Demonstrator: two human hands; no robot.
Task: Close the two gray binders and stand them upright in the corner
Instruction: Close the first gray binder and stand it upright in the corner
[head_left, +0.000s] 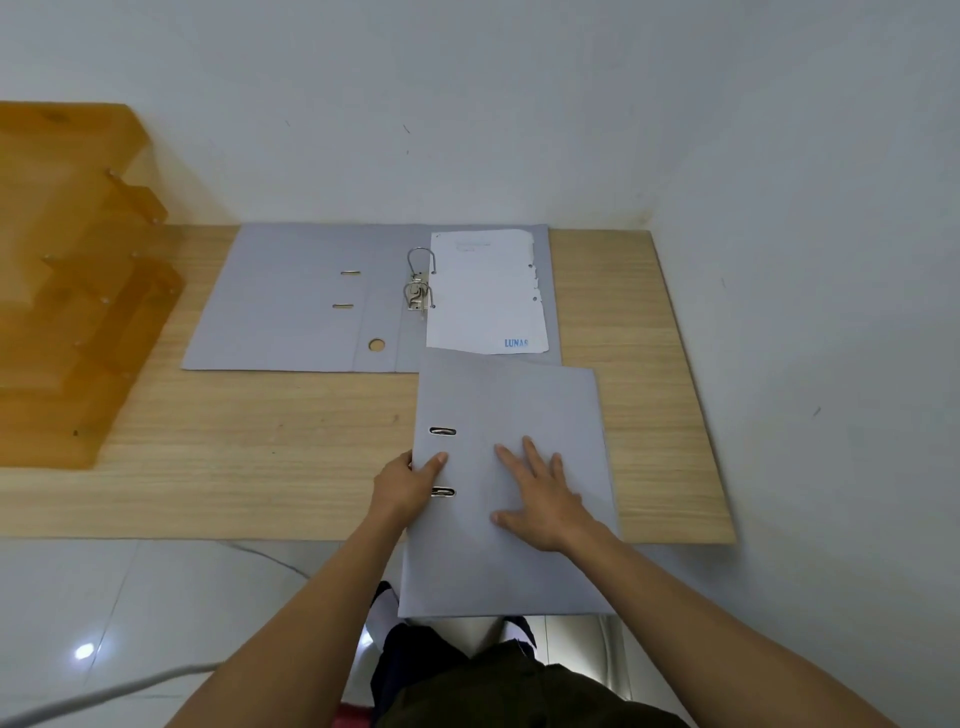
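We count two flat gray cardboard lever-arch binders on the pale wood-grain desk (260, 467); the nearer closed gray binder (519, 405) lies under both our hands, its near end hanging past the desk edge toward our lap; the farther open gray binder (291, 301) lies spread flat beyond our fingertips, its covers splayed and its two metal rings (420, 280) standing up bare.

Our right hand (540, 499) rests palm-down and fully spread on the closed cover, gripping nothing, which we judge presses the cover flat so it stays shut; our left hand (410, 483) curls round the spine edge, thumb on top between the two metal slots (442, 431) and fingers hidden beneath, so we judge it pinches the spine ready to tip the binder up.

One loose white sheet with blue lettering (485, 296) lies on the right leaf of the open binder, just beyond the closed one, whose far corner overlaps that binder's near edge; its punched holes sit on the side away from the rings, so we take it to be unfiled.

Well to the left of our left hand stands one amber translucent plastic tiered tray (78, 312); beyond and right of our right hand the two white walls meet at the desk's corner (644, 228), which we take as the destination; one binder is shut, one remains open, neither yet stands upright.
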